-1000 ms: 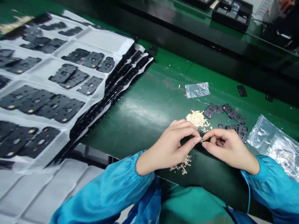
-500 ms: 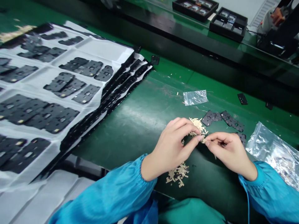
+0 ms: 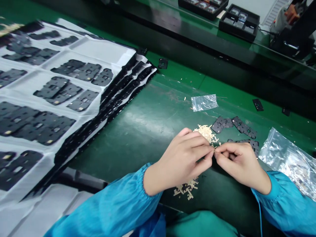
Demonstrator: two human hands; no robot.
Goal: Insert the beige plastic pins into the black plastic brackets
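Observation:
My left hand (image 3: 187, 156) and my right hand (image 3: 240, 163) meet fingertip to fingertip above the green table (image 3: 118, 135). Both are pinched closed; whatever lies between the fingertips is too small and hidden to make out. Behind my left hand is a pile of small cream-coloured pieces (image 3: 205, 132), and a second pile of such pieces (image 3: 189, 190) lies nearer to me, partly under that hand. Black flat plates (image 3: 244, 127) lie just beyond my right hand, some of them overlapping.
Stacked white trays (image 3: 98, 51) holding black plates fill the left side. A small clear bag (image 3: 204, 102) lies behind the piles, a larger clear bag (image 3: 291, 161) at the right. Black boxes (image 3: 239, 22) stand on a raised shelf at the back.
My fingertips have closed together, and the small pale piece seen between them before is now hidden. The left hand's fingers have curled in more. The view has shifted slightly.

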